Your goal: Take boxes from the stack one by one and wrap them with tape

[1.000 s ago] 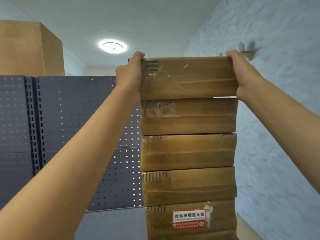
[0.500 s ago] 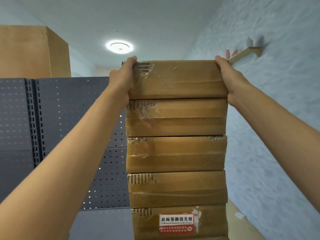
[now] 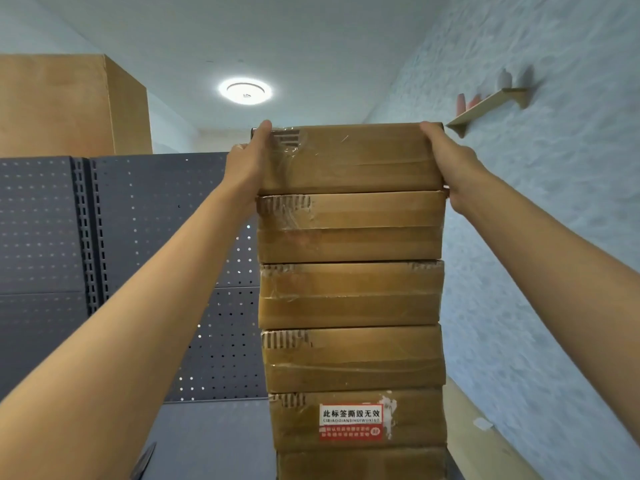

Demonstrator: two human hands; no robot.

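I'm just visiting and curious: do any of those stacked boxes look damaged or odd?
Yes. Several boxes have torn upper-left corners showing bare corrugation, for instance the second box and the fourth box. The label on a lower box is partly peeled at its right edge. The top box, gripped by the left hand and right hand, carries wrinkled tape.

Ceiling (image 3: 311,36): plain, pale, flat.
Ceiling light (image 3: 245,91): round, flush-mounted, lit, far centre.
Right wall (image 3: 554,237): pale blue, rough textured finish.
Wall shelf (image 3: 485,107): small, wooden, fixed high on the right wall; carries small items, too blurred to identify.
Pegboard panels (image 3: 156,237): dark grey-blue, perforated, on the left, joined by slotted uprights.
Cabinet (image 3: 62,105): large, light brown, upper left, above the pegboard panels.
Far wall (image 3: 173,133): pale.
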